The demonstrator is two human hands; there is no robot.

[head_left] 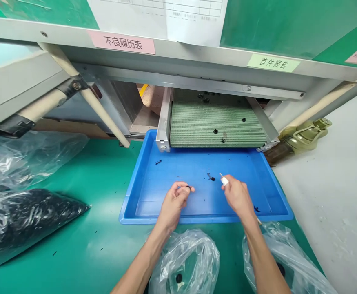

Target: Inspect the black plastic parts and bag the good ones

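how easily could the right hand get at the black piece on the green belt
Probably fairly easily: the right hand is over the blue tray, and nothing seems to block the way forward to the black piece on the green mesh belt. The belt's near end is open, though it needs a forward stretch.

The shallow plastic tray (154, 204) at lower centre is bright blue, scattered with small black parts (212, 178). Above it, the conveyor belt (218, 122) shows a pale green ribbed weave. The workbench mat (74, 232) is teal green. Along the grey metal frame (196, 55) sit a pink label (121, 42) and a pale green label (273, 63). Centre-left, a black ring (189, 187); centre-right, a white tool tip (224, 181); far right, an olive-green bottle (307, 134).
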